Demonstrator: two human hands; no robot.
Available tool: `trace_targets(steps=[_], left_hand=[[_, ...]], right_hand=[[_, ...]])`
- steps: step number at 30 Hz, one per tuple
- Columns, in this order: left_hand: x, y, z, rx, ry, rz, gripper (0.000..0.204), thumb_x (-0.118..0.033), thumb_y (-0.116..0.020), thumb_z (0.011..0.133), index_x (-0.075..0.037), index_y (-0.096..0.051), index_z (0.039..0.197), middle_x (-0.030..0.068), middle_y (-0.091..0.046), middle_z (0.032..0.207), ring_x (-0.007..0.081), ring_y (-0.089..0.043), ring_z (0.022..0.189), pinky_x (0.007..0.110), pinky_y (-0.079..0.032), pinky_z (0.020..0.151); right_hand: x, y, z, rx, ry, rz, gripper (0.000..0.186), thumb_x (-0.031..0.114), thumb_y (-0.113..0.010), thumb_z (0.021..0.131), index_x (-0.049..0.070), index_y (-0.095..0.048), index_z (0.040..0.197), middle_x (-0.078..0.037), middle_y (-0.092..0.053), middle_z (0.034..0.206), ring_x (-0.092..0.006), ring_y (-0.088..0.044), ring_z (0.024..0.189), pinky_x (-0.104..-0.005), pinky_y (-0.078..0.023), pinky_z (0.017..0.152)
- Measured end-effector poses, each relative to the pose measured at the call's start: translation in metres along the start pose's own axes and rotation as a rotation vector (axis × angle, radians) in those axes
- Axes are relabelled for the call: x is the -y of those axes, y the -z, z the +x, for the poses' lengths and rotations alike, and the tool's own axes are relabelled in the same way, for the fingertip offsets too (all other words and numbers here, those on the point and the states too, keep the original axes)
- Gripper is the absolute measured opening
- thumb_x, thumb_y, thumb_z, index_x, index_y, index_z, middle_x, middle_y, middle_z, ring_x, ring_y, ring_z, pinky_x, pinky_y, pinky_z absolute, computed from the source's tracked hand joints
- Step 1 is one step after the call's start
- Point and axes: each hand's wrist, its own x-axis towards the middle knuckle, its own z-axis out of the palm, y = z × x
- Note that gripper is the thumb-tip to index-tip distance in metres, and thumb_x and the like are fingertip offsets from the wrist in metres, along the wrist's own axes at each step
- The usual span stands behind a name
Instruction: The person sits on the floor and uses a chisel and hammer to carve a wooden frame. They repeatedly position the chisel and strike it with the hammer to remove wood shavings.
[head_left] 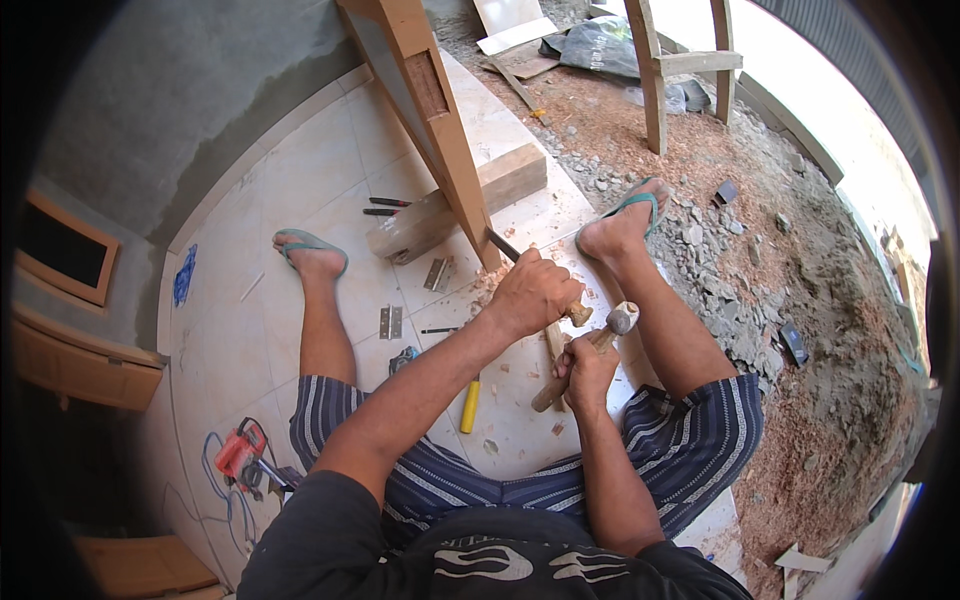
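Observation:
My left hand is wrapped around a chisel. Its blade touches the lower end of a brown wooden door standing on edge, and its wooden butt pokes out of my fist. Close by on the right, my right hand grips a hammer by its wooden handle, the head next to the chisel butt. A recess is cut higher up in the door's edge. Beneath the door, a thick timber block lies crosswise. Wood chips are scattered around the chisel tip.
Metal hinges, a yellow-handled tool and dark-handled pliers lie on the white tiles. A red power tool with a blue cord sits at left. Rubble and shavings cover the right side, below a wooden stand.

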Motion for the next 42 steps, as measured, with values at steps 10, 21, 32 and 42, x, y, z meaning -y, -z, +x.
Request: trace_targets(steps=[10, 21, 32, 42], left_hand=[[0.000, -0.001, -0.002, 0.061, 0.037, 0.019, 0.015, -0.021, -0.061, 0.088, -0.019, -0.063, 0.073, 0.0011, -0.061, 0.067, 0.0209, -0.066, 0.069, 0.040, -0.043, 0.077], [0.003, 0.001, -0.004, 0.064, 0.034, -0.020, 0.014, -0.023, -0.062, 0.088, -0.019, -0.063, 0.075, 0.0017, -0.061, 0.067, 0.0212, -0.066, 0.069, 0.041, -0.044, 0.078], [0.004, 0.002, -0.001, -0.018, -0.036, -0.030, 0.030, -0.021, -0.069, 0.094, -0.015, -0.054, 0.068, 0.0012, -0.056, 0.061, 0.0212, -0.059, 0.060, 0.038, -0.040, 0.066], [0.002, 0.003, 0.003, 0.043, 0.007, 0.005, 0.018, -0.023, -0.067, 0.088, -0.017, -0.061, 0.072, 0.0009, -0.060, 0.064, 0.0209, -0.064, 0.064, 0.040, -0.043, 0.074]], right_hand=[[0.003, -0.006, -0.007, -0.008, -0.025, 0.008, 0.012, 0.002, -0.060, 0.083, 0.000, -0.052, 0.075, -0.010, -0.055, 0.058, -0.0184, -0.050, 0.041, -0.0343, -0.044, 0.041], [-0.020, -0.012, -0.010, 0.204, -0.032, -0.001, 0.014, -0.003, -0.060, 0.085, 0.002, -0.049, 0.078, -0.009, -0.052, 0.060, -0.0194, -0.050, 0.043, -0.0376, -0.049, 0.047], [-0.028, -0.009, -0.019, 0.097, 0.043, -0.004, 0.013, -0.001, -0.062, 0.087, 0.002, -0.057, 0.076, -0.006, -0.058, 0.060, -0.0147, -0.055, 0.047, -0.0312, -0.045, 0.046], [0.000, -0.004, -0.020, 0.122, 0.074, -0.098, 0.009, -0.003, -0.057, 0.084, 0.000, -0.053, 0.076, -0.009, -0.055, 0.057, -0.0177, -0.052, 0.042, -0.0322, -0.044, 0.041]])
